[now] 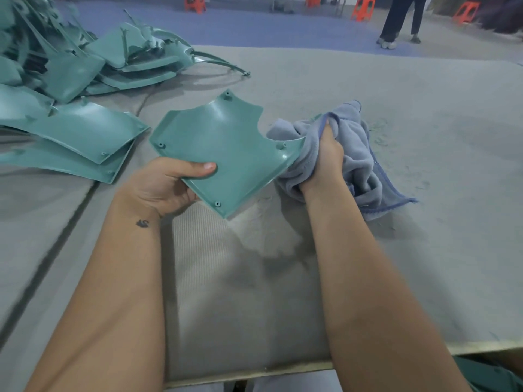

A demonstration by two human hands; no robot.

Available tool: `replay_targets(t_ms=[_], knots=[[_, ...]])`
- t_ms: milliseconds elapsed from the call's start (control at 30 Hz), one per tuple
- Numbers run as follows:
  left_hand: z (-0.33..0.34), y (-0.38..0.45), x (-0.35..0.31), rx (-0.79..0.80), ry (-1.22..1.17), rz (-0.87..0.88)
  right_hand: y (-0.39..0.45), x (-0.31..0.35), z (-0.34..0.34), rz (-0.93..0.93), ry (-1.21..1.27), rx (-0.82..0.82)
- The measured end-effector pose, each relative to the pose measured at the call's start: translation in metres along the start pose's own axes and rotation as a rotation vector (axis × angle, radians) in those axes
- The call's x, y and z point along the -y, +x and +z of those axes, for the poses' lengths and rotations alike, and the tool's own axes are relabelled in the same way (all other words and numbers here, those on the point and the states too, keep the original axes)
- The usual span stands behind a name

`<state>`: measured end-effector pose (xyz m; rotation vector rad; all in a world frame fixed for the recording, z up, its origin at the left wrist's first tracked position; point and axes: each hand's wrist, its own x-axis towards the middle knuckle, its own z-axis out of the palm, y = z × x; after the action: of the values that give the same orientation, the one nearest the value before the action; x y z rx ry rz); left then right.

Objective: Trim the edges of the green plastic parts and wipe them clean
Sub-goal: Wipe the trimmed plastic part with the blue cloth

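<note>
Grey felt-covered worktop (pixel 396 250), dusted with fine green shavings, runs the full view.

Heap of green plastic parts (pixel 85 60) at far left, tangled with thin trim strips; two more curved panels (pixel 82 131) stacked nearer, just left of centre.

One green plastic part (pixel 223 148) held above the worktop at centre, tilted, inner face up, small screw bosses at its corners and a rounded notch on its right edge.

Blue-grey cloth (pixel 353 154) bunched at right, partly resting on the worktop, touching the part's right corner.

Left hand (pixel 167 185) grips the part's near-left edge, thumb on top.

Right hand (pixel 328 157) clenched round the cloth, pressing it against the part's right tip.

Background: person standing on blue floor, orange stools (pixel 363 7).
</note>
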<state>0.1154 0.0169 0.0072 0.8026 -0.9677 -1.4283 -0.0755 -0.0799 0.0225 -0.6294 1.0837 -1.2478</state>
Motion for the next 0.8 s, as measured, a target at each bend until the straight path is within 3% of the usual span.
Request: replay_targets(t_ms=[233,433,600,733,800], knots=[[-0.006,0.0,-0.002,-0.085,-0.034,0.003,0.002,0.005,-0.003,-0.002,0.26,0.101],[-0.004,0.004,-0.002,-0.131,0.085,0.037,0.0,0.012,-0.004,0.012,0.281,-0.022],[0.0,0.011,0.002,-0.202,0.146,0.074,-0.002,0.006,-0.006,-0.1,0.041,-0.058],[0.014,0.019,0.012,-0.234,0.226,0.074,-0.005,0.003,0.004,-0.069,-0.107,-0.002],[0.022,0.024,0.018,-0.272,0.19,0.11,-0.011,-0.005,0.013,-0.157,-0.195,0.022]])
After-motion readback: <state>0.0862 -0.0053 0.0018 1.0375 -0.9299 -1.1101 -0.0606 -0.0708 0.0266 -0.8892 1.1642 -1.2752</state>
